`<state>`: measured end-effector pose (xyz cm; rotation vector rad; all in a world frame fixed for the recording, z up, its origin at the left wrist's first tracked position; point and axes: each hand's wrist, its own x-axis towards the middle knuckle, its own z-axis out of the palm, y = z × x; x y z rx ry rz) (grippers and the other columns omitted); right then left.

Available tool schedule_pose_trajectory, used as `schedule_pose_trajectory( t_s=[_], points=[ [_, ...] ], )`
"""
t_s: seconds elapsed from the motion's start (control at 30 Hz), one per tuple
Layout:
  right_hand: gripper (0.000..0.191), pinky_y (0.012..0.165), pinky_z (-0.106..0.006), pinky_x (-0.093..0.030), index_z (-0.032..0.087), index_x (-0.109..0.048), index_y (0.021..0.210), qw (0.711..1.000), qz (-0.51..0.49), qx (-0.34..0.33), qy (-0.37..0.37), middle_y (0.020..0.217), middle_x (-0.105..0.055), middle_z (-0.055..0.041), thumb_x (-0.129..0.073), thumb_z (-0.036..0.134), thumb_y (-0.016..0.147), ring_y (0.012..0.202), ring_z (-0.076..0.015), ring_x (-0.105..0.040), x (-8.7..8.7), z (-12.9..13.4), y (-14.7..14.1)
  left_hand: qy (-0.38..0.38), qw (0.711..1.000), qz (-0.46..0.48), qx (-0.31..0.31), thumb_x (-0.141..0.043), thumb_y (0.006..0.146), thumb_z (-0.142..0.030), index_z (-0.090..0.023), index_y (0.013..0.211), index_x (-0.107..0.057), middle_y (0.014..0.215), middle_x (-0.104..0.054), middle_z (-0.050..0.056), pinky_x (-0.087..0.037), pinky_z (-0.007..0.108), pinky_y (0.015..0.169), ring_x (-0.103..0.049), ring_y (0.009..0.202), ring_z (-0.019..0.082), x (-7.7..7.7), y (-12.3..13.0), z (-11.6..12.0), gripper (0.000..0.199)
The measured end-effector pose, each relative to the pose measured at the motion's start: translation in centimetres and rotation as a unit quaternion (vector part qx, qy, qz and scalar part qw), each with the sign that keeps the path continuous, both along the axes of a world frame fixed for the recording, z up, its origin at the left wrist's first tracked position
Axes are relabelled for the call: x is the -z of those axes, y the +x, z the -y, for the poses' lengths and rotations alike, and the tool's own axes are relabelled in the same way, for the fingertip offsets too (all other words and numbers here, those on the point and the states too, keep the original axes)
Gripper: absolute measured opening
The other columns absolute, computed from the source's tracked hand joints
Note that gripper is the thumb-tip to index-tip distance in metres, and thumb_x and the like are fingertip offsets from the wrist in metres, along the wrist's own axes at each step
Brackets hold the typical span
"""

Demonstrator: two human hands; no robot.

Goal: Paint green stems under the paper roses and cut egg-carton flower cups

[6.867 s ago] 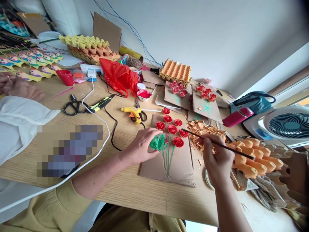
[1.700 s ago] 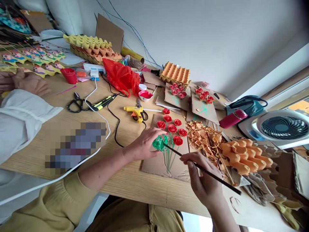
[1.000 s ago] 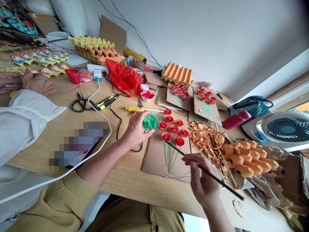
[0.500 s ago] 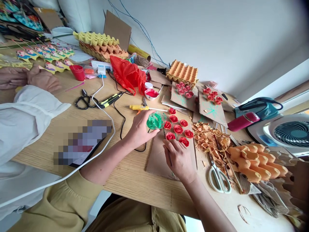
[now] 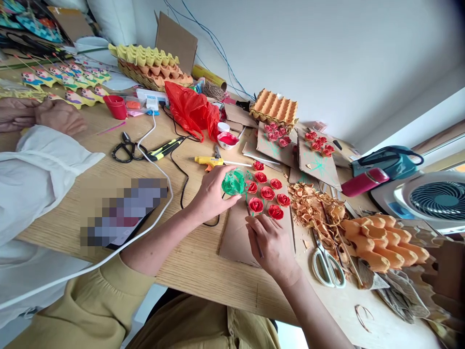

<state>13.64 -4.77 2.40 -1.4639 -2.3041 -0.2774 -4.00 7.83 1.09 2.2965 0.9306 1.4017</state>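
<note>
My left hand (image 5: pixel 210 194) is wrapped round a small clear cup (image 5: pixel 233 182) smeared with green paint, tilted beside the flowers. In my right hand (image 5: pixel 273 245) is a thin paintbrush (image 5: pixel 259 246), pinched between the fingers, its handle pointing down towards me. Its upper end reaches between the red paper roses, close to the cup; whether the tip touches anything I cannot tell. Several red roses (image 5: pixel 268 193) stand on a brown cardboard sheet (image 5: pixel 236 235), with green streaks among them. My right fingertips are just below the nearest rose (image 5: pixel 275 212).
Scissors (image 5: pixel 328 266), orange carton scraps (image 5: pixel 312 206) and egg-tray pieces (image 5: pixel 385 242) lie right. A yellow glue gun (image 5: pixel 208 161), red paint bowl (image 5: pixel 228 140) and red bag (image 5: pixel 189 111) stand behind. Left are a phone (image 5: pixel 127 213), white cable (image 5: pixel 160 213) and another person's hands (image 5: pixel 60 116).
My right hand has drawn slightly back towards me, showing more of the nearest roses. My left hand keeps the cup in nearly the same spot, and the brush stays in my fingers.
</note>
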Motion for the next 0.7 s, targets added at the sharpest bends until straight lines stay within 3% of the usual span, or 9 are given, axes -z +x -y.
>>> schedule_pose_trajectory(
  t_s=[0.5,0.7],
  points=[
    [0.016,0.067,-0.030,-0.044,0.020,-0.057,0.100,0.980,-0.120,-0.046,-0.150,0.084,-0.063,-0.0030,-0.045,0.010,0.099,0.073,-0.0158,-0.057,-4.2,7.9,2.3,-0.006,1.000,-0.013,0.020,-0.075,0.075,-0.020,-0.020,0.132,-0.044,0.128,-0.060,0.012,-0.046,0.045,0.105,-0.058,0.120,0.029,0.9,0.1,-0.3,0.065],
    [0.017,0.064,-0.028,-0.047,0.021,-0.058,0.095,0.977,-0.140,-0.037,-0.155,0.082,-0.064,-0.0027,-0.045,0.010,0.098,0.070,-0.0149,-0.060,-5.4,9.4,3.0,-0.011,0.999,-0.016,0.042,-0.073,0.076,-0.019,-0.019,0.133,-0.045,0.126,-0.060,0.013,-0.047,0.046,0.103,-0.059,0.119,0.029,0.9,0.3,-0.1,0.063]
  ],
)
